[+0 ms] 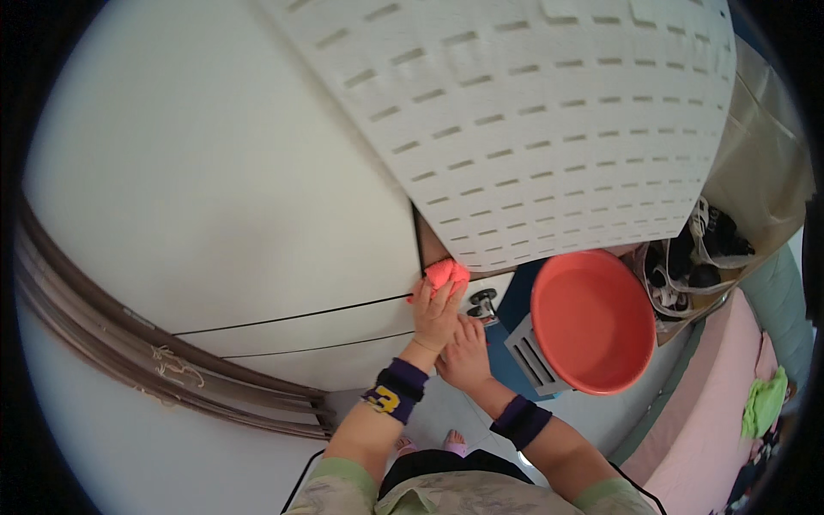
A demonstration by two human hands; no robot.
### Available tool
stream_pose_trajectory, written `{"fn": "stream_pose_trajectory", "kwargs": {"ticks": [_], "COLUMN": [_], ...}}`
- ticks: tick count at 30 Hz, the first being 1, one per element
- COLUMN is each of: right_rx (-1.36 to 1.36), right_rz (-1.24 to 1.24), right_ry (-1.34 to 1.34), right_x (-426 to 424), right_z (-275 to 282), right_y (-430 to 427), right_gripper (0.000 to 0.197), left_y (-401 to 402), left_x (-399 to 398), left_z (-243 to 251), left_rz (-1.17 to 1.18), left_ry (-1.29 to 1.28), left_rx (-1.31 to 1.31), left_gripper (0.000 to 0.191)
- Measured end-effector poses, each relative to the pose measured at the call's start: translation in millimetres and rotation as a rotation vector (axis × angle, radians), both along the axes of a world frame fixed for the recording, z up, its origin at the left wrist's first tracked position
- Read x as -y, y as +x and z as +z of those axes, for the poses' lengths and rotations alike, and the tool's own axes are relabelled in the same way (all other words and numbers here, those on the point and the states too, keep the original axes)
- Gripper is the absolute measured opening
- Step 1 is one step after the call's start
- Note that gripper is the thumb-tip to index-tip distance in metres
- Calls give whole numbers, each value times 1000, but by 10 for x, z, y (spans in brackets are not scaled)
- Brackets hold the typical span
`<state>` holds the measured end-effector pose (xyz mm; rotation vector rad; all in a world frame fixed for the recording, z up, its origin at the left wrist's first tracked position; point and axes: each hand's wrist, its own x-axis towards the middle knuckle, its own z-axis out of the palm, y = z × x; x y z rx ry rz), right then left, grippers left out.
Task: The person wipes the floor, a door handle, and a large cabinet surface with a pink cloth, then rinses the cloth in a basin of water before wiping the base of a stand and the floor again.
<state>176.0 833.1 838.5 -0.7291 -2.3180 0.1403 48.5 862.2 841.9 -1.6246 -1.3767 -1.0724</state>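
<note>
My left hand (436,317) has its fingers on a bunched coral-red cloth (447,275), pressed to the edge of a white cabinet (376,315) beside a narrow brown surface (432,239). Just below it, my right hand (465,357) rests against the cabinet's edge, its fingers bent and near the left wrist. What lies under the right fingers is hidden. A shiny metal and black fitting (484,302) sits on a white surface right of my hands. Both wrists wear dark purple bands.
A white slotted pegboard (515,129) hangs above my hands. On the right, a red basin (592,322) stands over a grey slotted thing (535,360). Shoes fill clear pockets of a hanging organizer (727,270). A pink padded edge (695,399) and green cloth (765,402) lie farther right.
</note>
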Motion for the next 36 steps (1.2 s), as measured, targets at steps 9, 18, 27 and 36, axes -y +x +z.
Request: {"fn": "stream_pose_trajectory", "kwargs": {"ticks": [9,18,27,36], "right_rx": [-29,-145,9,-57], "right_rz": [6,133,11,21], "right_ry": [-76,-230,-61,-101], "right_x": [-30,10,408,1253], "right_z": [-222,-215,-182,-88], "right_y": [58,91,267,743], "right_gripper": [54,56,70,75], "left_y": [412,1048,1467,1719], "left_x": [-207,-388,804,2056], "left_z": [565,467,700,674], "left_rz": [-272,-535,-671,-656], "left_ry": [-543,-679,-657,-630], "left_rx": [-379,-102,175,174], "left_gripper": [48,51,47,43]}}
